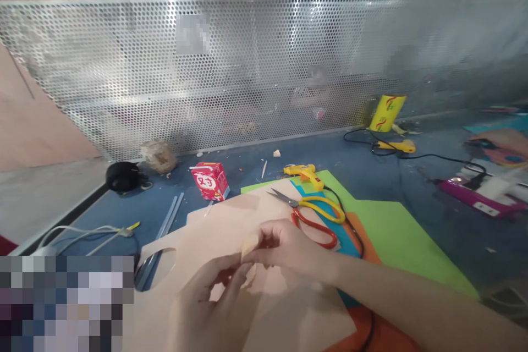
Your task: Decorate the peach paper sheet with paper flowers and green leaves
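Between my two hands is a small pale cream piece (249,244), which looks like cut paper or foam sheet. My right hand (280,245) pinches it between thumb and fingers. The fingertips of my left hand (225,280) close on its lower left side. Both hands are above a large pale peach sheet (214,231) with a rounded cutout at its left. Scissors (299,203) with one yellow and one red handle lie on the sheets just beyond my right hand. A yellow glue gun (309,173) rests behind them, its black cord running down past my right wrist.
Green (396,231), blue and orange sheets lie under the peach one. A red drink carton (210,181), clear glue sticks (169,217), black round object (124,177) and white cable (91,231) are leftward. Rightward are another glue gun (398,146) and purple power strip (480,198). Perforated metal screen (247,66) behind.
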The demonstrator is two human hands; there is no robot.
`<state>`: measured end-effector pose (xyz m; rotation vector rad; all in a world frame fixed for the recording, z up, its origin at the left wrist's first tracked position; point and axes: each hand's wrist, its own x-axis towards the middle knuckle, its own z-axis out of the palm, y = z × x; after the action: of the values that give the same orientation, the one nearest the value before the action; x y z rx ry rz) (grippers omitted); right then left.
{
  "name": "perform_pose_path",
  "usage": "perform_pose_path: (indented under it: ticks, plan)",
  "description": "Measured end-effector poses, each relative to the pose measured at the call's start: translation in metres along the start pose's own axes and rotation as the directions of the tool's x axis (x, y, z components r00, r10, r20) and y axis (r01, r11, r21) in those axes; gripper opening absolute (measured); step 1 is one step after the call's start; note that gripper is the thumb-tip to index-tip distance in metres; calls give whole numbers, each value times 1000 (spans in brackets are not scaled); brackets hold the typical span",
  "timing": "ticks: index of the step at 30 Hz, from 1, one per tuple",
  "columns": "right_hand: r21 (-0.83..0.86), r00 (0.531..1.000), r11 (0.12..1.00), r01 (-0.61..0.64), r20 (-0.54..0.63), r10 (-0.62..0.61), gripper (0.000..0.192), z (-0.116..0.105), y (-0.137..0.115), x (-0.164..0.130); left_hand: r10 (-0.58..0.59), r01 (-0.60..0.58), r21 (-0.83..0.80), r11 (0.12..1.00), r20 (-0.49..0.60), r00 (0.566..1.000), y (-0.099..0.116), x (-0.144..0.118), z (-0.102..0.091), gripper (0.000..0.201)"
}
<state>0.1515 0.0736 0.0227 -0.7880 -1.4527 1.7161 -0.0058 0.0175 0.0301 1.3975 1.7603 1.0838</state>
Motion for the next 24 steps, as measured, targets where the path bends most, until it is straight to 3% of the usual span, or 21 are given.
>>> perform_pose_path:
  ticks: [3,5,7,8,10,14,16,17,21,24]
  plan:
    - [-68,999,998,-7,43,10,32,-1,-5,0,10,-16,-81,997,-74,997,-2,1,2,30]
    - [-215,999,976,19,54,-8,28,-4,-13,0,38,-55,-151,987,-110,993,-4,2,2,26]
    - [-512,998,858,52,-15,-69,21,-15,-25,2,58,-83,-262,961,-99,993,-7,5,1,26]
    - [-722,985,692,7,-112,-127,18,-23,-30,4,53,-76,-333,940,-78,996,-9,8,1,27]
    - [-807,935,574,-138,-297,-193,14,-45,-40,11,1,-13,-489,872,-25,1000,-13,12,0,30]
    - [-728,735,464,-504,-644,-213,31,-98,-42,28,-104,92,-646,758,19,994,-17,15,1,33]
    - [-650,663,456,-608,-732,-159,33,-121,-38,35,-110,85,-662,745,4,994,-17,14,3,33]
    - [-622,649,465,-630,-750,-124,32,-130,-37,38,-115,84,-671,737,-2,993,-17,13,3,33]
    - [-512,636,566,-646,-771,27,30,-152,-37,43,-145,84,-711,699,-25,989,-17,13,5,34]
    - [-403,640,699,-590,-761,102,31,-157,-45,39,-167,90,-739,668,-31,986,-17,13,5,33]
